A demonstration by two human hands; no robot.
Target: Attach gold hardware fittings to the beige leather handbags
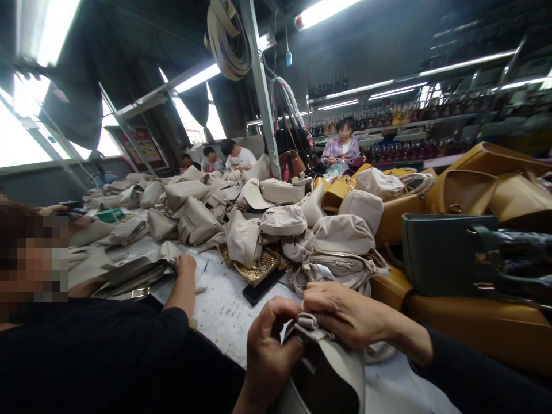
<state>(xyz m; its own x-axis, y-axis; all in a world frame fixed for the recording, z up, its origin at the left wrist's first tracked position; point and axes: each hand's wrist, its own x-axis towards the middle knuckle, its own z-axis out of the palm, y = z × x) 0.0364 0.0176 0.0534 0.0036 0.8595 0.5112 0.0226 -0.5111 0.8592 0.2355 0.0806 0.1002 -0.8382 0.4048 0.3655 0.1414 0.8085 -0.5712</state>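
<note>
A cream handbag (345, 359) stands at the bottom centre, its dark inside facing me. My left hand (273, 342) pinches the bag's rim near a folded strap loop, thumb and forefinger closed on it. From the right, my right hand (345, 310) is closed on the same rim just beyond the loop. Part of its fingers is hidden behind the bag's edge. Just past my hands lies a heap of cream bags (340, 236). A shallow box of small gold-coloured hardware (263, 267) sits partly under them, beside a black phone (263, 287).
Mustard bags (483, 322) and a dark green handbag (444, 253) are piled at the right. A co-worker in a dark shirt (116, 351) handles a bag at the left. A metal post (261, 86) rises behind the heap. More people sit at the back.
</note>
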